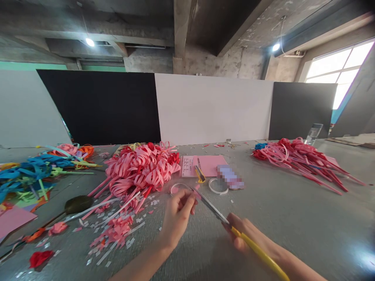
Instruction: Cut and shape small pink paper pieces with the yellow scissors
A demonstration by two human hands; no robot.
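Note:
My left hand point(178, 214) is closed in a pinch on a small pink paper piece point(195, 194) just above the grey table point(263, 203). My right hand point(246, 233) grips yellow-handled scissors point(234, 230), whose metal blades reach up-left to the pink piece at my left fingertips. A pile of pink and red paper flowers with curled strips point(140, 168) lies just left of my left hand. Pink and white paper scraps point(117, 230) are scattered below that pile.
A pink paper sheet point(205, 164), a yellow utility knife point(200, 174) and a tape ring point(217, 186) lie beyond my hands. A second pink-red flower pile point(299, 158) sits at right, blue and green paper flowers point(26, 173) at left, a clear cup point(313, 133) far right.

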